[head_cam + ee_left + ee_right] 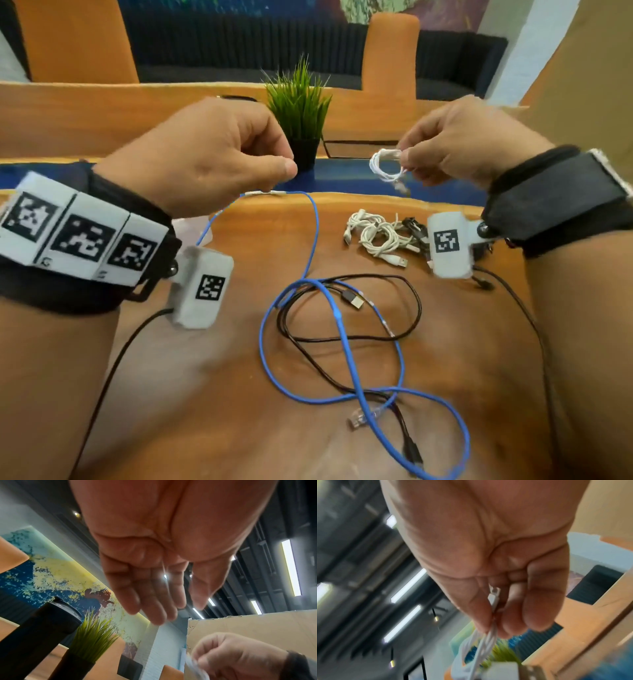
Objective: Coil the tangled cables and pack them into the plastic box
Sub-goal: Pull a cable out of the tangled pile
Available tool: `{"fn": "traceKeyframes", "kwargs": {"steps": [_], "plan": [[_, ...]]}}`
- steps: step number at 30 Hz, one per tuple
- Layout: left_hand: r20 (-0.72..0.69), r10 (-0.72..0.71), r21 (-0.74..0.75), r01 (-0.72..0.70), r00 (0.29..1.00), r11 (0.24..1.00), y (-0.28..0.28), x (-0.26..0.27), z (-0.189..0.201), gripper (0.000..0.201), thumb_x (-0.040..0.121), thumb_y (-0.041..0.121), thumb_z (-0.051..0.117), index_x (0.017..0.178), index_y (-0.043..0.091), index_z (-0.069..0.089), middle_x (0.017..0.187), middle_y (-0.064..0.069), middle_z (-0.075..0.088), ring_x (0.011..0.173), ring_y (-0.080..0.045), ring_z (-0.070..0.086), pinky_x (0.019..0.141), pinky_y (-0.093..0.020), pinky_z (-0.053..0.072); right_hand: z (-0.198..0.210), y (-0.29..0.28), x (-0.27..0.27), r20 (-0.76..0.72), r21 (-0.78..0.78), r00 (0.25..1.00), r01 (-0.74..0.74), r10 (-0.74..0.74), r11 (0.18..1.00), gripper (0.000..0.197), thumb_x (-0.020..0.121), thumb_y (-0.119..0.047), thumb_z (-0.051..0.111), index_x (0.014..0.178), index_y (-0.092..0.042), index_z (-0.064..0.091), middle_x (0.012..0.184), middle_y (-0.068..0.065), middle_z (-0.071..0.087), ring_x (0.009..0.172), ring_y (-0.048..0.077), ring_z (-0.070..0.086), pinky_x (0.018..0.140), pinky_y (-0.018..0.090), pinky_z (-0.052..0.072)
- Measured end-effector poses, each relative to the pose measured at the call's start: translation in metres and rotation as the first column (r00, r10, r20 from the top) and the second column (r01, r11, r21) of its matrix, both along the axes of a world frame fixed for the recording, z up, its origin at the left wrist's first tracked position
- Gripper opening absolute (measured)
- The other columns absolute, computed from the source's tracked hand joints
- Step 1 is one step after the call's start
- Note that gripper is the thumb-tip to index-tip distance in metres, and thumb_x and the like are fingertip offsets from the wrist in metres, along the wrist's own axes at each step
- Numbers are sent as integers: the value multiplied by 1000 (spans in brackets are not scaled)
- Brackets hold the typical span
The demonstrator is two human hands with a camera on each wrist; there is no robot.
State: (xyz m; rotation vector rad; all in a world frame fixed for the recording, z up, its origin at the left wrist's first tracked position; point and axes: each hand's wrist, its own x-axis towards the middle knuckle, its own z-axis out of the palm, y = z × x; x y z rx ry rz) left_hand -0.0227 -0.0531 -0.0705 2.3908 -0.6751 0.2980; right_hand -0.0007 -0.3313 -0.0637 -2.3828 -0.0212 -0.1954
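Orange table [239, 394] holds a tangled blue cable [342, 329]; right hand [455, 144] pinches a small white coil [385, 166], left hand [205, 154] hangs loose

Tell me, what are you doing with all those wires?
A person is tidying cables on an orange table. The right hand pinches a small coiled white cable in the air. The left hand is raised above a blue cable, but whether it holds it is unclear. That blue cable lies tangled with a black cable. More coiled white cables wait nearby. No plastic box is clearly visible.
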Motion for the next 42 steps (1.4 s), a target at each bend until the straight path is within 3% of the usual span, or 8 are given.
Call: {"fn": "traceKeyframes", "kwargs": {"steps": [8, 12, 15, 21, 28, 34, 37, 42], "plan": [[-20, -9, 137, 12, 1000, 990, 1, -6, 3, 12, 88, 39, 64, 88, 27, 65, 77, 7, 70, 64, 1, 58, 60, -26, 42, -48, -2, 12, -324, -472, 944, -108, -58, 875, 5, 86, -13, 71, 87, -17, 74, 82, 3, 72, 65, 13, 64, 49, 21, 45], [-22, -22, 137, 24, 1000, 990, 3, -8, 6, 12, 88, 38, 64, 88, 26, 66, 77, 7, 69, 68, -1, 61, 62, -26, 45, -43, 7, 10, -113, -754, 993, -64, -34, 654, 20, 91, -20, 64, 109, -19, 72, 108, 2, 68, 97, 22, 61, 82, 35, 53], [-18, -29, 139, 32, 999, 990, 5, -8, 7, 12, 88, 38, 65, 86, 26, 66, 77, 8, 69, 69, -1, 61, 62, -25, 45, -34, 22, -5, -36, -727, 996, -81, 79, 682, 17, 93, -22, 62, 106, -20, 72, 103, -1, 66, 95, 18, 60, 84, 35, 52], [-44, -55, 141, 61, 997, 988, 5, -10, 10, 12, 88, 40, 64, 85, 29, 64, 75, 8, 68, 66, 1, 60, 61, -23, 42, -68, 68, -36, -472, -640, 847, -520, 245, 566, 25, 89, -45, 64, 99, -24, 72, 89, -7, 68, 82, 12, 62, 73, 29, 53], [-45, -61, 143, 67, 997, 987, 8, -12, 12, 13, 88, 44, 63, 86, 30, 63, 75, 8, 68, 69, 0, 61, 59, -22, 44, -80, 87, -28, -407, -779, 882, -470, 236, 415, 18, 88, -31, 64, 95, -15, 70, 87, 3, 68, 80, 22, 63, 75, 37, 58], [-50, -57, 165, 64, 997, 984, 8, -10, 10, 13, 89, 45, 63, 90, 32, 63, 76, 12, 66, 70, 0, 61, 61, -22, 43, -81, 89, -31, -385, -769, 899, -437, 208, 466, 14, 87, -35, 58, 88, -21, 60, 76, -3, 56, 72, 16, 55, 64, 31, 51], [-50, -50, 165, 57, 998, 985, 8, -10, 10, 13, 90, 44, 62, 90, 31, 64, 76, 12, 66, 69, -1, 60, 60, -22, 42, -61, 83, -27, -291, -682, 935, -352, 203, 641, 9, 82, -27, 65, 83, -19, 64, 77, -1, 62, 72, 17, 58, 60, 30, 47], [-19, -14, 124, 16, 1000, 992, 6, -4, 9, 12, 92, 40, 60, 91, 29, 62, 74, 11, 67, 68, -1, 61, 60, -23, 44, 8, 64, -7, -79, 66, 983, -160, 165, 985, 15, 83, 0, 65, 93, -10, 71, 68, 6, 62, 52, 10, 50, 46, 25, 38]]}}
